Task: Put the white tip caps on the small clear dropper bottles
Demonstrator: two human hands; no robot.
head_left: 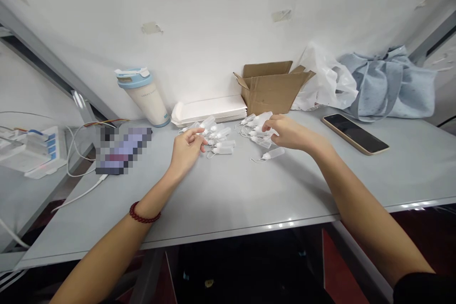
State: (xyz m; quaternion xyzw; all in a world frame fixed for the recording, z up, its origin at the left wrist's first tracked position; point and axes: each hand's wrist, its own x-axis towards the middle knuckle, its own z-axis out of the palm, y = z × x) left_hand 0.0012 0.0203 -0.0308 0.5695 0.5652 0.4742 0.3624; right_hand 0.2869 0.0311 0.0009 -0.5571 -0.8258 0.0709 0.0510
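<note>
Two loose groups of small clear plastic dropper bottles with thin tethers lie on the grey table. My left hand (187,150) is at the left edge of the left group (223,134), its fingers bent and slightly apart, with no bottle visible in its grasp. Over the right group (261,141) reaches my right hand (289,132), palm down, with a gap between index finger and thumb. Its fingertips are close to the bottles, and the other fingers are partly hidden. One single bottle (273,154) lies nearer to me, below the right hand.
Behind the bottles are a stack of white flat boxes (213,108) and an open cardboard box (278,92). A tumbler (144,97) stands left. A plastic bag (326,80), a blue fabric bag (395,85) and a phone (356,134) are right. Cables and a power strip (44,149) lie far left.
</note>
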